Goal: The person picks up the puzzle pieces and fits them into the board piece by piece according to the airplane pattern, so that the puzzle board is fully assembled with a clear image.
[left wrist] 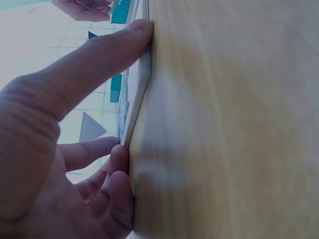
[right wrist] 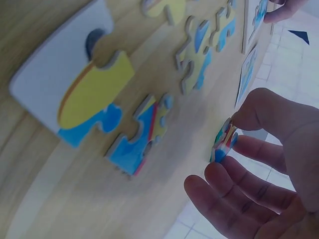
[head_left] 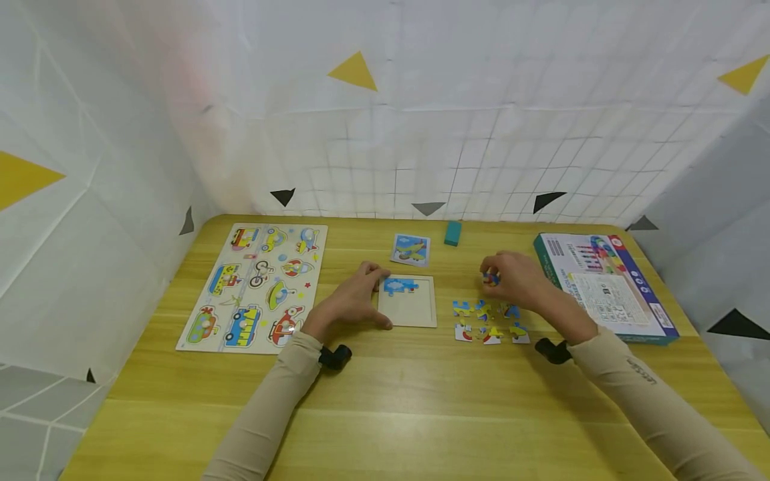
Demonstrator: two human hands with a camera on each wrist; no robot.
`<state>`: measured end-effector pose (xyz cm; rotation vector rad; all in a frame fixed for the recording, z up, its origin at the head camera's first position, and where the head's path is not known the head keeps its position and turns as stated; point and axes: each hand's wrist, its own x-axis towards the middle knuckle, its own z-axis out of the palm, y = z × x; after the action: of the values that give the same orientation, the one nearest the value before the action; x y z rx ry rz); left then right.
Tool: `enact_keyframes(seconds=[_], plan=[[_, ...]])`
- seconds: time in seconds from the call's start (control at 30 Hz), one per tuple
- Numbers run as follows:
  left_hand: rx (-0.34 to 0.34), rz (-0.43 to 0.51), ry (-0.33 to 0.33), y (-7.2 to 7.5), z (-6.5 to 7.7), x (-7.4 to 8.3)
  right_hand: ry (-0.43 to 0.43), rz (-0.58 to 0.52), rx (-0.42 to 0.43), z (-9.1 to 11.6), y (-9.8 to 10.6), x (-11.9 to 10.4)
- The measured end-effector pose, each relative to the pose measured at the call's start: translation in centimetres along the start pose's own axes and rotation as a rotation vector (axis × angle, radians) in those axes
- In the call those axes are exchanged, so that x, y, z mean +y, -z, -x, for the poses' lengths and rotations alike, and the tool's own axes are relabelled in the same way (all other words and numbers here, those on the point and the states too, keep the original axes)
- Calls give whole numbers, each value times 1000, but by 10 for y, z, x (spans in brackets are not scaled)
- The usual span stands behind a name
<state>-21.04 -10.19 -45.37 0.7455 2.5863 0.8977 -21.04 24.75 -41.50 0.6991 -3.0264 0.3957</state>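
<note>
My left hand [head_left: 355,300] grips the left side of a square wooden puzzle tray [head_left: 409,310], thumb at the near corner and fingers at the far one. Joined blue-and-white puzzle pieces [head_left: 397,286] lie in the tray's upper left. My right hand [head_left: 516,277] pinches a puzzle piece [right wrist: 225,142] between thumb and fingertips, above the table. Its visible face has blue, red and yellow on it. Nearer me, several loose puzzle pieces [head_left: 491,335] lie in two rows to the right of the tray. A picture card [head_left: 412,250] showing a yellow plane is just behind the tray.
On the left lies a large peg puzzle board [head_left: 319,244] with vehicle shapes. A small teal block [head_left: 453,233] stands near the back edge. At the right is a flat game box [head_left: 652,300] with a paper sheet [head_left: 609,294] on top. White curtains enclose the table.
</note>
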Motion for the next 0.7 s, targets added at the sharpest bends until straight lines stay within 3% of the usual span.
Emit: enact_keyframes(seconds=[0.4,0.7], plan=[[2,-16,3,-1,0,0,-6,-3,-51,-6,2,-14],[-3,-19,8,0,1,0,40,8,-18,-13,2,-29]])
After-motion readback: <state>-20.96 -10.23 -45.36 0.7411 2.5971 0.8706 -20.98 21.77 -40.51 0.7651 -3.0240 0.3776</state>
